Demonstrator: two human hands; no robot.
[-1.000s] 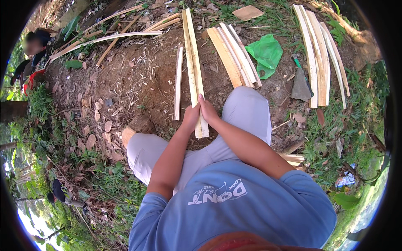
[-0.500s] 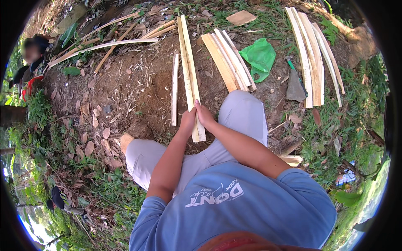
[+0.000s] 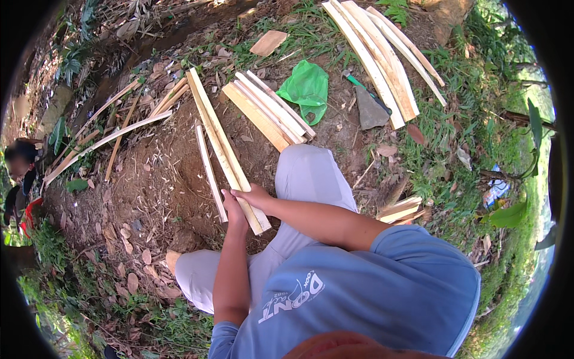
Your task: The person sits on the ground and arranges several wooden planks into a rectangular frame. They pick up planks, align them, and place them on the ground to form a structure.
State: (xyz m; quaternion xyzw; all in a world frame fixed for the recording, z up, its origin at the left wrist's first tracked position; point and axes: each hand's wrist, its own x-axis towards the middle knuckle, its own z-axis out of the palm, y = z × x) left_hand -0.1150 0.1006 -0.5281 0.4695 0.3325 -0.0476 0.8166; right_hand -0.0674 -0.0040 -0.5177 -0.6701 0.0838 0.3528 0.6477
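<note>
Paired wooden strips (image 3: 223,142): grasped near the close end by left hand (image 3: 234,208) and right hand (image 3: 257,196), equally near; running lengthwise from the fingers toward 11 o'clock, beside a narrower strip (image 3: 210,173) at 10, with green bag (image 3: 308,90) at 1. Swung in view from near 12 o'clock half a second ago.

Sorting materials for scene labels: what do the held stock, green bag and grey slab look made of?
Held stock: almost certainly wood, seemingly raw and unfinished; pale, with darker lengthwise streaks.
Green bag: probably thin plastic film; crumpled, slightly shiny.
Grey slab: perhaps stone, matte; dull, even grey surface, though the look alone doesn't settle it.
</note>
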